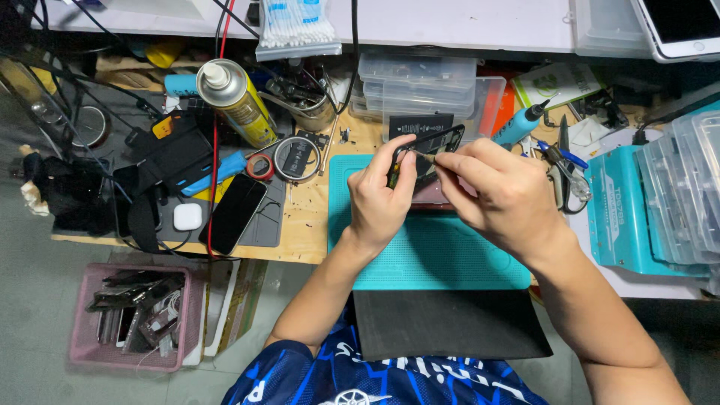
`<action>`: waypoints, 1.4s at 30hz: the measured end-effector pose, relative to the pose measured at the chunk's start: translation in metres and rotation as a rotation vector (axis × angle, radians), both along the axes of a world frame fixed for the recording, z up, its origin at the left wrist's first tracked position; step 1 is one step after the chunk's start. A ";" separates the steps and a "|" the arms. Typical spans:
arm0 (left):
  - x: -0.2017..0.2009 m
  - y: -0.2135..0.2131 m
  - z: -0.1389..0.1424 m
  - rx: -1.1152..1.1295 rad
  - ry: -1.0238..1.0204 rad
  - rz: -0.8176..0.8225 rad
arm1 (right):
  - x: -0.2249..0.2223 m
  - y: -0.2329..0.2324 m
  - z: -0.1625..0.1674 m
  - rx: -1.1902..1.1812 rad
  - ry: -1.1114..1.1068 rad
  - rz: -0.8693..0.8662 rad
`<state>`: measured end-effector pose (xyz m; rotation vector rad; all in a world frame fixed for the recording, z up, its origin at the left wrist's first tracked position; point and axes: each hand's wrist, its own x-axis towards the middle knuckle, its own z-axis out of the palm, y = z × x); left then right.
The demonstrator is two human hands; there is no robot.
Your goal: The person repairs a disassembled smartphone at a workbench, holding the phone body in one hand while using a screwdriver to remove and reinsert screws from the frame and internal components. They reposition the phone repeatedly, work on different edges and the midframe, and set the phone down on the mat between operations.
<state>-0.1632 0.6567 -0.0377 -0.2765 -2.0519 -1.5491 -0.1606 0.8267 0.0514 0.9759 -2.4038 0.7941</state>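
My left hand (381, 196) grips an opened black phone body (429, 146), tilted up above the teal work mat (435, 255). My right hand (501, 196) pinches a thin tool, probably tweezers, with its tip touching the inside of the phone near its upper left part. The tool is mostly hidden by my fingers. Both hands are close together over the mat's far edge.
A dark phone (234, 212) and a white earbud case (187, 217) lie on a grey mat at left, near a spray can (238, 101). Clear plastic boxes (420, 86) stand behind. A teal machine (622, 214) is at right, a pink basket (135, 315) on the floor.
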 end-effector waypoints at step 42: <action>-0.001 0.009 0.005 0.009 0.023 -0.018 | 0.005 0.006 -0.001 -0.086 -0.016 -0.077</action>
